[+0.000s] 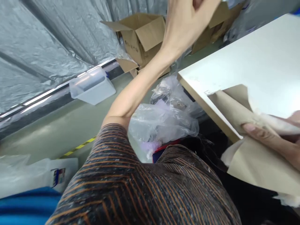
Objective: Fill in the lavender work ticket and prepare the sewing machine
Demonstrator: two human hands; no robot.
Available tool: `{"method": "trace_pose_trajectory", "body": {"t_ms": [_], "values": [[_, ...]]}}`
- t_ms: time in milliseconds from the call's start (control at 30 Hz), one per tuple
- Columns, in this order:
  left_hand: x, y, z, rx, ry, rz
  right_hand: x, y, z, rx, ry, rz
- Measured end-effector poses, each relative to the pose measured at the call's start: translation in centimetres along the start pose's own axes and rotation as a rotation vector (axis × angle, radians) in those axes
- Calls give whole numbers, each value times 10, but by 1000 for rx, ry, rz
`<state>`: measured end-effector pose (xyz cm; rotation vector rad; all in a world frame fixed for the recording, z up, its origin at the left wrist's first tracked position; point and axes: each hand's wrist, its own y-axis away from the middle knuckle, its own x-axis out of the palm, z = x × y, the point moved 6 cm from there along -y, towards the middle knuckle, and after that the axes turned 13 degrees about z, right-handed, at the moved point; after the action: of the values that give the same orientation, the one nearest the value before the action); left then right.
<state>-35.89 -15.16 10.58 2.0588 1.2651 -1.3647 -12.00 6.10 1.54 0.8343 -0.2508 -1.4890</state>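
My left hand (187, 22) is raised high at the top of the view, its fingers cut off by the frame edge, so what it holds is hidden. My left forearm runs down to a striped brown sleeve (131, 181). At the right edge, my right hand (276, 140) grips a beige piece of fabric (248, 137) with a white fleecy lining. The fabric hangs over the corner of a white table (246, 59).
Clear plastic bags (164, 122) lie bunched below the table corner. Open cardboard boxes (140, 34) stand on the green floor beside a grey plastic sheet wall (47, 47). A clear plastic container (92, 86) sits by the wall. Yellow-black tape (79, 147) marks the floor.
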Motion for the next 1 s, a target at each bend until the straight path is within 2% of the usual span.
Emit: {"method": "trace_pose_trajectory", "body": {"t_ms": [33,67,100,167,200,233,333,400,467,533,600,667,833,933,1000], "values": [[-1,3,-16,173,75,-124,-8,4,0,-9,0,-76],[8,8,-30,327,138,-149,-16,9,1,6,-7,-181],[24,11,-42,421,175,-80,-24,13,2,44,-17,-287],[63,14,-61,485,215,104,-37,18,6,102,-31,-459],[81,15,-69,519,233,175,-43,18,9,83,-32,-516],[97,13,-77,549,244,236,-47,16,13,26,-33,-542],[139,3,-93,621,199,443,-57,2,15,-82,103,-484],[153,-7,-94,588,162,474,-60,-8,7,-125,141,-404],[158,-13,-92,543,155,460,-62,-13,-2,-191,85,-376],[154,-11,-91,510,162,413,-63,-15,-11,-261,-18,-395],[148,-3,-94,500,178,377,-64,-16,-16,-333,-101,-409],[143,10,-102,498,216,393,-63,-20,-18,-395,-133,-379],[144,40,-122,503,244,502,-52,-26,-15,-422,-184,-270],[148,51,-125,532,198,465,-43,-25,-8,-449,-403,-233],[150,48,-118,489,220,420,-39,-25,-3,-480,-517,-202]]}}
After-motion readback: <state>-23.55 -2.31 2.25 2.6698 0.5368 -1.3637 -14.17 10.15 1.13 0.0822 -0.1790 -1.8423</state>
